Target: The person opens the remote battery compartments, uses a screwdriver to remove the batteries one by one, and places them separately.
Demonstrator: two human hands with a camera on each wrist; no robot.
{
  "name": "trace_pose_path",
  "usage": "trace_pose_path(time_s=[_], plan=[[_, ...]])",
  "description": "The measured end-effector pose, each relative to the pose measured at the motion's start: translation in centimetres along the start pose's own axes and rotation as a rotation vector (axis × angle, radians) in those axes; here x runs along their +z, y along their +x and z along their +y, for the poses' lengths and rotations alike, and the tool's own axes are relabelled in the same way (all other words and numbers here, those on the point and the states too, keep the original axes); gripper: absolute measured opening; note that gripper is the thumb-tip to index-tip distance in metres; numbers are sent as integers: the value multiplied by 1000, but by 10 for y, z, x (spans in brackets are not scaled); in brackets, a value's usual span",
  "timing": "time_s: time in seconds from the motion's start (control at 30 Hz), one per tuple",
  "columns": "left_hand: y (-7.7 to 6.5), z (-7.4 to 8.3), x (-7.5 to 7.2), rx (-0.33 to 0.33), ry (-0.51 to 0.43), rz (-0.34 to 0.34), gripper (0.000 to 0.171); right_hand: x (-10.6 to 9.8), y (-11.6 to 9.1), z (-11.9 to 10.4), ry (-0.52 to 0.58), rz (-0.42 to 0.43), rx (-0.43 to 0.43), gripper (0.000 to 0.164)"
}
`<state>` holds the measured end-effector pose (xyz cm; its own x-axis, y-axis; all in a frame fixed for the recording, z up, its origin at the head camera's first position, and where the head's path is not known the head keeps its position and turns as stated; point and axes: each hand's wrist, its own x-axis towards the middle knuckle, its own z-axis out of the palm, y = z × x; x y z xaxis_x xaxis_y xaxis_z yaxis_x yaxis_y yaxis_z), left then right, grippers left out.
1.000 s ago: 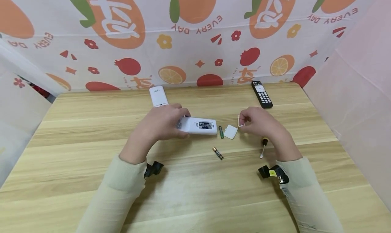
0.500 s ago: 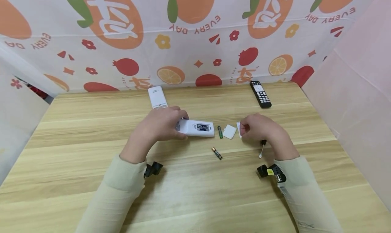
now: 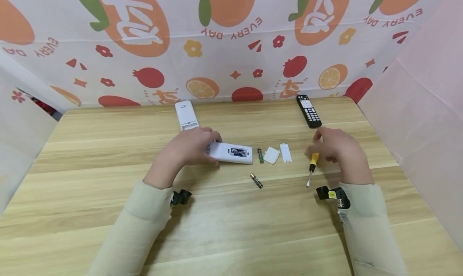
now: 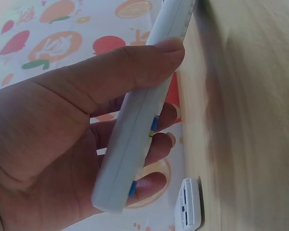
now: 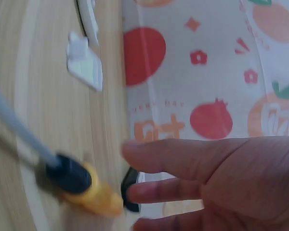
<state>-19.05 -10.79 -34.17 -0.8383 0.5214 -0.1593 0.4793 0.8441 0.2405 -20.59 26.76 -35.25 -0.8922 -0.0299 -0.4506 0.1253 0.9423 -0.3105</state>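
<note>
My left hand (image 3: 191,146) grips a white remote control (image 3: 233,152) lying back side up, its battery compartment uncovered with dark batteries inside. In the left wrist view the thumb lies on one face of the remote (image 4: 135,130), and fingertips curl round to the coloured buttons. My right hand (image 3: 336,147) is over the yellow handle of a screwdriver (image 3: 313,163). The right wrist view shows its fingers apart and beside the handle (image 5: 101,197), holding nothing. A narrow white battery cover (image 3: 285,153) lies left of the screwdriver, next to a squarer white cover (image 3: 272,155).
One green battery (image 3: 260,156) lies off the remote's end; a black-and-copper battery (image 3: 256,180) lies nearer me. Behind my left hand rests another white remote (image 3: 186,114). A black remote (image 3: 309,111) lies at the back right, before the fruit-print cloth (image 3: 224,67).
My right hand has let go of the narrow white cover, leaving it on the table, and moved right to the screwdriver. The left hand still holds the white remote in nearly the same place.
</note>
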Motion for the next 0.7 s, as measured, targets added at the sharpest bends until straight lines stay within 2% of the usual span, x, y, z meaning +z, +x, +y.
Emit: trace_pose_path(time_s=[0.07, 0.17, 0.27, 0.43, 0.53, 0.7], plan=[[-1, -3, 1, 0, -9, -10, 51, 1, 3, 4, 51, -95, 35, 53], [-5, -8, 2, -4, -27, -33, 52, 4, 11, 3, 107, -147, 24, 57], [-6, -12, 4, 2, -27, -47, 52, 5, 16, 0, 115, -125, -8, 53], [-1, -11, 9, 63, -39, -29, 53, 2, 16, -4, 118, -83, -59, 52], [3, -9, 11, 88, -43, -11, 53, 0, 15, -8, 199, -1, -155, 50], [9, -9, 15, 106, -24, 12, 53, -3, 8, -30, 448, 129, -400, 46]])
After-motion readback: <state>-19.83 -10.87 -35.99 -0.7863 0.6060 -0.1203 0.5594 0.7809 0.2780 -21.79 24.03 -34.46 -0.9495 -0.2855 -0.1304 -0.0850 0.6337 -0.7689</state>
